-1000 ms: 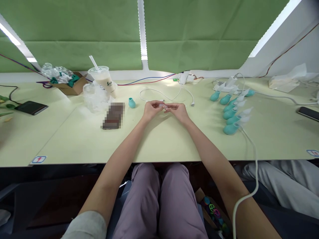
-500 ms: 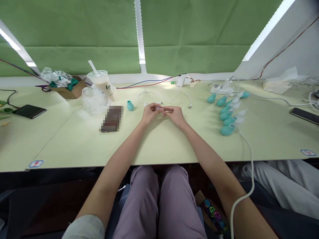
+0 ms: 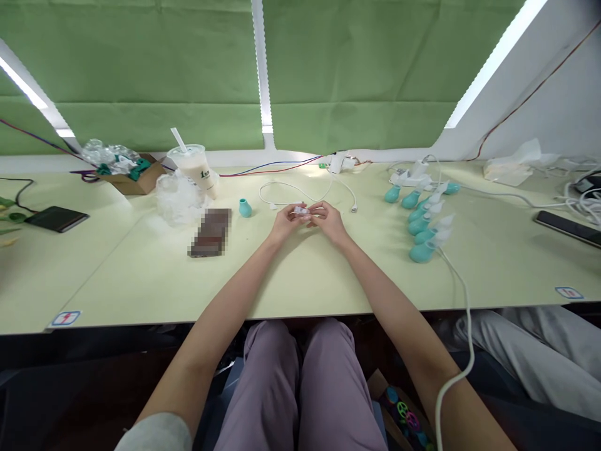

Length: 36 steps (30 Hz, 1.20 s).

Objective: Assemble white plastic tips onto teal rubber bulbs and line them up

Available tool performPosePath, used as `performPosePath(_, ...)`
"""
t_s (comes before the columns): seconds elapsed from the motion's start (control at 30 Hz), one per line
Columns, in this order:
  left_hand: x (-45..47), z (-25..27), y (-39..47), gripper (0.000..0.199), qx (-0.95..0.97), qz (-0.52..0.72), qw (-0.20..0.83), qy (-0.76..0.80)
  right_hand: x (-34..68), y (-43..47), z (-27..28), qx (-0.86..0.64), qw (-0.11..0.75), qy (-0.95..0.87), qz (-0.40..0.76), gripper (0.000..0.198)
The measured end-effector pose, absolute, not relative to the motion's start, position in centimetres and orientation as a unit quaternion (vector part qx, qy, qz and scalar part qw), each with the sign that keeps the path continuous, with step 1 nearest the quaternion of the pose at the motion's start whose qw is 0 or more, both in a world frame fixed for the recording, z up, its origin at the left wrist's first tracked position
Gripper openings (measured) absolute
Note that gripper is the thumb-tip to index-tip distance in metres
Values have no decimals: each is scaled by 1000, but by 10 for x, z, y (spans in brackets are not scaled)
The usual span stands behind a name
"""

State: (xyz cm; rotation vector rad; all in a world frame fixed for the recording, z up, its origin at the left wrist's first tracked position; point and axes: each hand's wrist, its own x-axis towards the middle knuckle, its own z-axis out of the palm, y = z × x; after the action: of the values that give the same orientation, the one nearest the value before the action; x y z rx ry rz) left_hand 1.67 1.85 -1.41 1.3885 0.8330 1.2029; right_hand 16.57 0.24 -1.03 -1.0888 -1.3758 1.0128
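My left hand [image 3: 284,224] is closed, its thumb and fingers pinching a small clear-whitish plastic piece [image 3: 301,212]. My right hand [image 3: 330,222] meets it from the other side, fingertips closed on the same piece. Its exact shape is too small to make out. Left of my hands a teal rubber bulb [image 3: 245,208] with an open neck stands upright on the table. Over on the right lie several teal bulbs [image 3: 421,252], some fitted with translucent tips [image 3: 442,230], like bulb nasal aspirators.
A white cable [image 3: 282,183] lies behind my hands. To the left are a phone [image 3: 211,233], a plastic bag [image 3: 176,197], a drink cup [image 3: 192,164] and a cardboard box [image 3: 136,183]. Another white cable [image 3: 464,294] hangs over the table's front edge, across my right arm.
The clear piece shows more between my fingertips now, and my fingers have shifted slightly around it. The whole view has tilted up a little.
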Motion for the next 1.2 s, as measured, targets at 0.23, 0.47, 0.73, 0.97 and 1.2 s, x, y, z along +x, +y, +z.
performPosePath(0.23, 9, -14, 25, 44, 556, 556, 488, 379, 189, 11, -10, -517, 458, -642, 332, 24)
performPosePath(0.47, 4, -8, 24, 35, 581, 556, 470, 365, 235, 19, -25, -728, 323, -605, 5, 24)
performPosePath(0.73, 7, -8, 21, 40, 600, 516, 514, 331, 242, 27, -31, -716, 367, -593, 37, 27)
performPosePath(0.97, 7, -4, 16, 55, 583, 495, 536, 359, 242, 21, -23, -730, 327, -596, 68, 20)
performPosePath(1.2, 9, 2, 14, 46, 595, 489, 522, 365, 238, 22, -21, -735, 277, -617, 41, 16)
